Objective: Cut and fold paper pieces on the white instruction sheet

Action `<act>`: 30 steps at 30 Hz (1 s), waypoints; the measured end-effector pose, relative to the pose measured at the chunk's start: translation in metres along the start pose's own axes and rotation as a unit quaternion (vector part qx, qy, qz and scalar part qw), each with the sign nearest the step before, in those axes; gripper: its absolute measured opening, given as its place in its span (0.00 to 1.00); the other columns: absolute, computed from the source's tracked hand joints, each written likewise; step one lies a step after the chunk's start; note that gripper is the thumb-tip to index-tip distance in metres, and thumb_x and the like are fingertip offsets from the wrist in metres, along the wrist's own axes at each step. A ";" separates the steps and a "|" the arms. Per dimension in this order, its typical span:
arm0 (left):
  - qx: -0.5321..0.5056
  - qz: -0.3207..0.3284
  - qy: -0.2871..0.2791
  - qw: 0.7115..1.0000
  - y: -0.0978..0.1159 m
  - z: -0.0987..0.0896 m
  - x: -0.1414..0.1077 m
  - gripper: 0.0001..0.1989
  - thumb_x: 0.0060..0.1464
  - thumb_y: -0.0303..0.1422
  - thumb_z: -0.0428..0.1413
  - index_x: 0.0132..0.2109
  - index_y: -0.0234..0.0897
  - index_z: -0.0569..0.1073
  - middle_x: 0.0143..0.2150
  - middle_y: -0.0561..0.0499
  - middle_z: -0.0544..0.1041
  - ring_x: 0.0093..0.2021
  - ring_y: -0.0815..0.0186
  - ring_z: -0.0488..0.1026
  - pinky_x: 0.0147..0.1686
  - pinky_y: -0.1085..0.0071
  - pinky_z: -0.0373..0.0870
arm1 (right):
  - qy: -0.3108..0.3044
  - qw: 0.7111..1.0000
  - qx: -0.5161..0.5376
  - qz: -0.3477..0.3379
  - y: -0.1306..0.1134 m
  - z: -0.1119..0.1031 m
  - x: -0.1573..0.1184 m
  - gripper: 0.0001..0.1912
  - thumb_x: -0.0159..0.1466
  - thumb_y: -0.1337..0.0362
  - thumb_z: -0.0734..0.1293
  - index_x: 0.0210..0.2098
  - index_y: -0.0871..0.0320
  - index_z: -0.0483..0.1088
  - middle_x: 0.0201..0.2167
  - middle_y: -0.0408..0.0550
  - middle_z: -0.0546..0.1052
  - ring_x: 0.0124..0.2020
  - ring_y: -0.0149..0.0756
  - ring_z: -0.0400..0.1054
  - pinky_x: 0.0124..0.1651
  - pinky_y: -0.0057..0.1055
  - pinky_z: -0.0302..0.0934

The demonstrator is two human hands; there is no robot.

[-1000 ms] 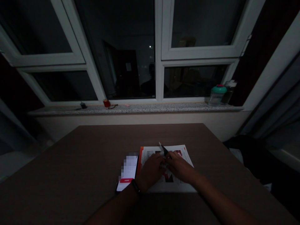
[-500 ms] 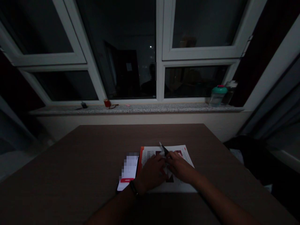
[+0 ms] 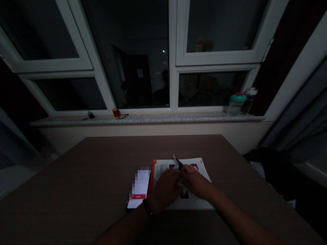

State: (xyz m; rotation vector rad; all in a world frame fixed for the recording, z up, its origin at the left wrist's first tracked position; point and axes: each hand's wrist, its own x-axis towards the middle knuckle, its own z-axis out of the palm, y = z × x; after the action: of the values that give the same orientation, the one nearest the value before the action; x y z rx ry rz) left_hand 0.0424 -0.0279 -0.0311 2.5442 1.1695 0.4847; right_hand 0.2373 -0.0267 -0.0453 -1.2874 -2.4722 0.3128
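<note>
A printed booklet (image 3: 194, 203) with a red left edge lies on the brown table. Over its middle, my right hand (image 3: 194, 180) is closed round a dark knife-like tool (image 3: 178, 163), whose pale tip points up and left. My left hand (image 3: 167, 187), with a dark band at the wrist, rests on the booklet with its fingers bent against those of my right hand. A small pale piece shows between the hands, too dim to make out; what my left fingertips hold is hidden. Left of the booklet lies a lit phone (image 3: 140, 185).
The table (image 3: 76, 180) reaches to the wall under a window. On the stone sill (image 3: 163, 118) stand a small red jar (image 3: 116, 112), a small dark object (image 3: 90, 115) and a teal-lidded bottle (image 3: 237, 103). Dark cloth lies right of the table.
The fingers and thumb of my left hand have drawn in slightly towards my right hand. My right hand and the tool have hardly moved; the view has shifted a little.
</note>
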 end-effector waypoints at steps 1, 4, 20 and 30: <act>0.001 0.001 0.000 1.000 0.000 0.000 0.000 0.13 0.54 0.28 0.59 0.47 0.40 0.71 0.54 0.48 0.72 0.57 0.55 0.65 0.58 0.59 0.61 | 0.000 1.000 0.000 0.002 0.000 0.000 0.000 0.18 0.66 0.71 0.62 0.53 0.52 0.71 0.50 0.52 0.68 0.50 0.44 0.60 0.55 0.42 0.56; 0.007 0.016 -0.001 1.000 -0.002 0.002 0.000 0.12 0.54 0.30 0.61 0.46 0.39 0.72 0.53 0.47 0.72 0.56 0.54 0.65 0.58 0.58 0.61 | 0.000 1.000 0.003 0.005 -0.002 -0.001 0.000 0.15 0.66 0.72 0.62 0.50 0.53 0.72 0.50 0.52 0.68 0.50 0.44 0.60 0.55 0.42 0.57; 0.016 0.038 -0.020 0.999 0.005 -0.005 -0.008 0.21 0.53 0.36 0.64 0.53 0.39 0.71 0.59 0.45 0.70 0.61 0.51 0.64 0.63 0.53 0.58 | -0.002 1.000 0.013 0.004 -0.001 -0.003 0.000 0.24 0.68 0.70 0.61 0.61 0.46 0.66 0.51 0.51 0.67 0.51 0.45 0.60 0.55 0.43 0.57; 0.038 -0.011 -0.018 0.999 0.005 -0.003 -0.011 0.15 0.58 0.38 0.60 0.51 0.38 0.74 0.52 0.44 0.76 0.55 0.51 0.69 0.53 0.55 0.67 | -0.002 1.000 0.009 0.008 0.001 -0.001 -0.001 0.28 0.67 0.70 0.62 0.64 0.45 0.63 0.51 0.51 0.68 0.51 0.46 0.60 0.54 0.42 0.58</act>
State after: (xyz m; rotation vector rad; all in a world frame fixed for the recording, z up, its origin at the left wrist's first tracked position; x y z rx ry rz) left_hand 0.0372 -0.0392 -0.0285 2.5904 1.2232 0.3957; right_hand 0.2387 -0.0271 -0.0452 -1.3022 -2.4579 0.3420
